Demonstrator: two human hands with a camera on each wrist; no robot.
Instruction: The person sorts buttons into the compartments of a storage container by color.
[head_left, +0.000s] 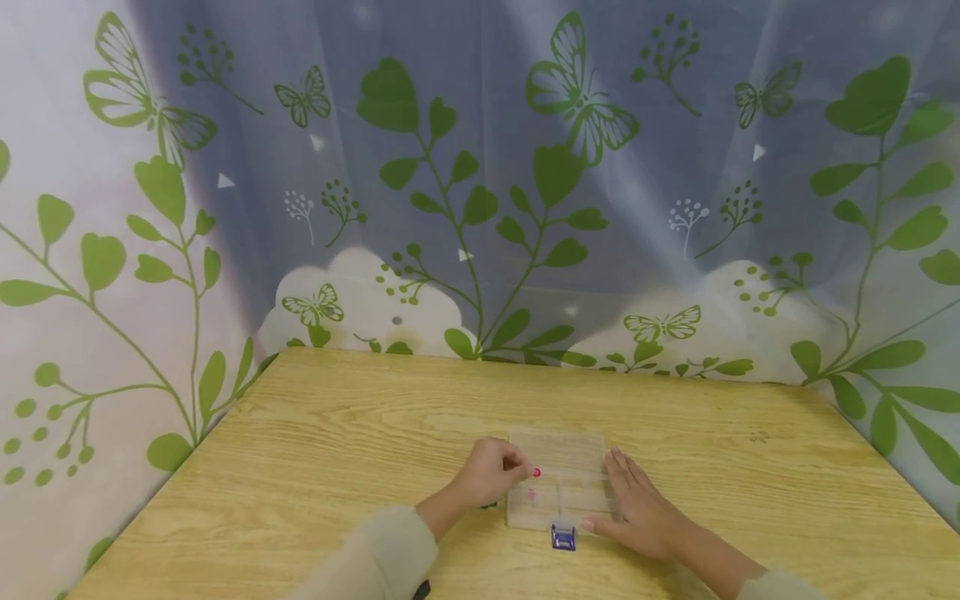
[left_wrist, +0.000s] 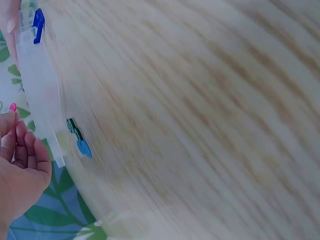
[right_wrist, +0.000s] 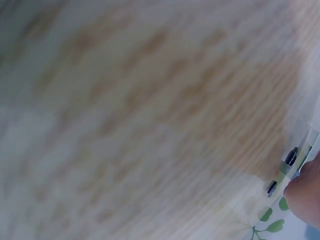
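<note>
A clear plastic compartment box (head_left: 557, 447) lies on the wooden table, with a blue latch (head_left: 563, 537) at its front edge. Over its left side my left hand (head_left: 491, 473) pinches a tiny bright pink piece (head_left: 537, 472) between thumb and fingertip; the left wrist view shows the same pink piece (left_wrist: 13, 106). Lighter pink shows in the front left compartment (head_left: 532, 494), too small to make out. With fingers straight, my right hand (head_left: 647, 512) rests along the box's right side, thumb near the front corner. In the right wrist view only part of that hand (right_wrist: 305, 195) appears.
Beside the box's left side, partly hidden by my left hand, lie small green (left_wrist: 73, 126) and blue (left_wrist: 84, 148) pieces on the table (head_left: 360, 433). A leaf-and-butterfly patterned curtain (head_left: 480, 167) hangs behind the table's far edge and along its sides.
</note>
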